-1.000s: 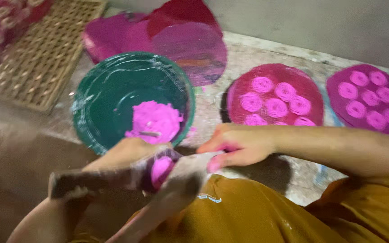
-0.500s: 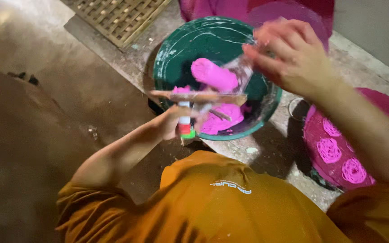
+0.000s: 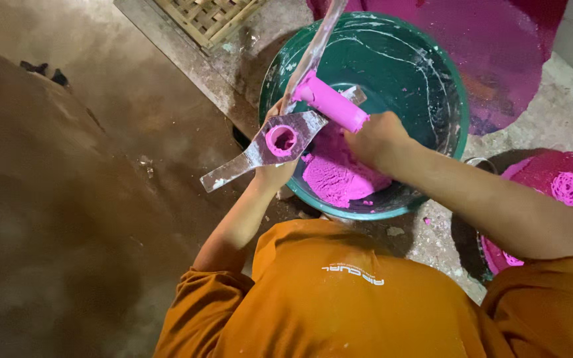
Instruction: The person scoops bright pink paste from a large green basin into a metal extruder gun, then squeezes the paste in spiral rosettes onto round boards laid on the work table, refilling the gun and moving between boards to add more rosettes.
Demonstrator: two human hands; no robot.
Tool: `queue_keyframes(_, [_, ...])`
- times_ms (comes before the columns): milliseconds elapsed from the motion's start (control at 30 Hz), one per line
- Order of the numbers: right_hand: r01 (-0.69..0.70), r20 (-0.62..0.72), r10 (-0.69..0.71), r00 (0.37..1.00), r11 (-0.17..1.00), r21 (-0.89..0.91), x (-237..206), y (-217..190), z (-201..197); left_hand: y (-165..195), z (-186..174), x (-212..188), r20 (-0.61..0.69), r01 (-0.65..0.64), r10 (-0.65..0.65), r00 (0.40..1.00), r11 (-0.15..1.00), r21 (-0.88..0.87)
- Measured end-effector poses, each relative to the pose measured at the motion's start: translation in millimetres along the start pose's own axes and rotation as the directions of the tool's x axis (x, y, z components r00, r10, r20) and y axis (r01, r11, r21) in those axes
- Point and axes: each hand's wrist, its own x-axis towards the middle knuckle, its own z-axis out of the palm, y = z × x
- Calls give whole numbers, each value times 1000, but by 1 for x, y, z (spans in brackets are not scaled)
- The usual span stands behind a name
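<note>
My left hand point(image 3: 274, 171) grips a metal dough press point(image 3: 268, 149) whose round opening is packed with pink dough; its two flat handles spread out, one down-left, one up over the bowl. My right hand point(image 3: 378, 138) holds a cylinder of pink dough point(image 3: 331, 104) against the press, above a green bowl point(image 3: 442, 79). A mound of pink dough point(image 3: 341, 174) lies in the bottom of the bowl.
A pink round tray point(image 3: 568, 192) with pink coiled pieces sits at the right. Pink round mats point(image 3: 492, 46) lie behind the bowl, a woven bamboo mat point(image 3: 207, 16) at the top. My orange-clothed knees point(image 3: 339, 292) fill the foreground on a rough concrete floor point(image 3: 101, 132).
The press has turned so its filled opening faces up and its handles have spread. My right hand came down from above the bowl onto the dough cylinder.
</note>
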Motion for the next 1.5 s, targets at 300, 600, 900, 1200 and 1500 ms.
queue_keyframes(300, [152, 45, -155, 987, 986, 64, -20, -18, -11, 3, -4, 0, 12, 90, -89, 996, 992, -83])
queue_keyframes(600, [89, 73, -128, 989, 912, 400, -108, 2, -36, 7, -6, 8, 35, 39, -35, 999, 992, -117])
queue_keyframes(900, [151, -145, -54, 988, 533, 833, -187, 69, -78, 59, 8, 29, 226, -161, 87, 970, 929, 333])
queue_keyframes(1200, [-70, -243, 106, 964, 986, 151, -164, 16, -150, 63, 35, 29, 478, -280, 170, 862, 945, 167])
queue_keyframes(1500, [7, -402, -91, 911, 979, -206, -196, 6, -134, 36, 29, 23, 415, 150, -210, 885, 973, 173])
